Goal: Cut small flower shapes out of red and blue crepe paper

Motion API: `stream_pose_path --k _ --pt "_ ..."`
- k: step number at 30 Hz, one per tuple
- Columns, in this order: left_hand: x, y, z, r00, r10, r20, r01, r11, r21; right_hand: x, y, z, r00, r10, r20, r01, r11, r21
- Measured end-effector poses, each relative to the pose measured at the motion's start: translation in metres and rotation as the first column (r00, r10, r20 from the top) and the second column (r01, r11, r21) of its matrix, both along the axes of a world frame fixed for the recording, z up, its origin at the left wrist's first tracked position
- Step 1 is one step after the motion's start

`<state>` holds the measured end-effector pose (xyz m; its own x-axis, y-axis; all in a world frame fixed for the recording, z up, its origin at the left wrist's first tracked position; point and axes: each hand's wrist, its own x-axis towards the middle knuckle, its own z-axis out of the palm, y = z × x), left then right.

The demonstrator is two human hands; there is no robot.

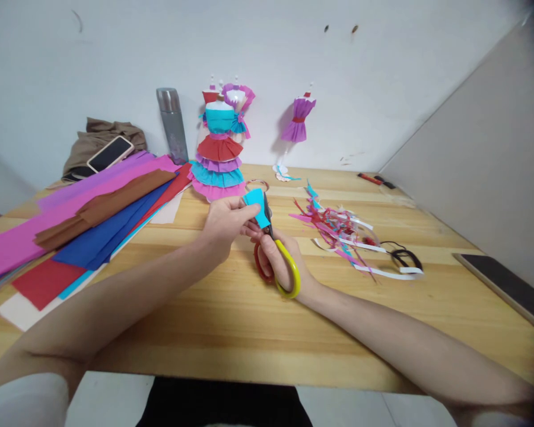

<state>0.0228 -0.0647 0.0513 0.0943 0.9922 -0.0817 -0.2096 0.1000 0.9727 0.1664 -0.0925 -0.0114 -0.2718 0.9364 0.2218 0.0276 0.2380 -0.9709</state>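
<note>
Between thumb and fingers, my left hand (pixel 225 224) pinches a small piece of turquoise crepe paper (pixel 257 207). My right hand (pixel 289 261) has its fingers through the handles of a pair of scissors (pixel 289 274), one handle yellow and the other red. The dark blades point away from me and lie along the right edge of the turquoise piece; whether they are cutting it I cannot tell. Beyond my hands, miniature dress forms wear ruffled paper dresses (pixel 219 148). Another small form in a purple dress (pixel 299 121) stands farther right.
Folded crepe paper sheets (pixel 115 219) spread over the left side. A grey bottle (pixel 172 126) and a phone (pixel 111 154) on brown cloth (pixel 102 131) are behind them. Paper scraps (pixel 338 228), a black cord (pixel 404 260), a marker (pixel 376 180) and a dark tablet-like slab (pixel 507 287) lie right.
</note>
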Motion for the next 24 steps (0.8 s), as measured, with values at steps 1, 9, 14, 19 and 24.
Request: stream_pose_path --k 1,9,14,19,24 --pt "-0.0002 -0.0003 0.0001 1.000 -0.005 0.004 0.005 1.000 0.001 -0.0001 -0.0002 0.0004 1.000 -0.003 -0.003 0.003 1.000 0.000" --pt "-0.0007 -0.0013 0.0016 0.998 -0.016 0.068 0.016 1.000 -0.007 -0.0001 0.0003 0.0014 0.999 -0.031 0.010 0.031 1.000 -0.001" --pt "-0.0005 0.0004 -0.0037 0.996 -0.029 0.087 0.029 1.000 0.000 -0.0003 0.0000 0.0011 1.000 -0.024 0.013 0.024 1.000 0.001" --pt "-0.0029 0.0030 -0.0047 0.999 0.000 0.044 0.000 1.000 0.018 0.0003 -0.0004 -0.0005 1.000 -0.011 0.004 0.011 1.000 -0.001" --pt "-0.0045 0.0047 -0.0011 1.000 0.005 -0.005 -0.005 0.999 0.038 0.0012 -0.0002 -0.0032 1.000 -0.006 0.008 0.006 1.000 -0.010"
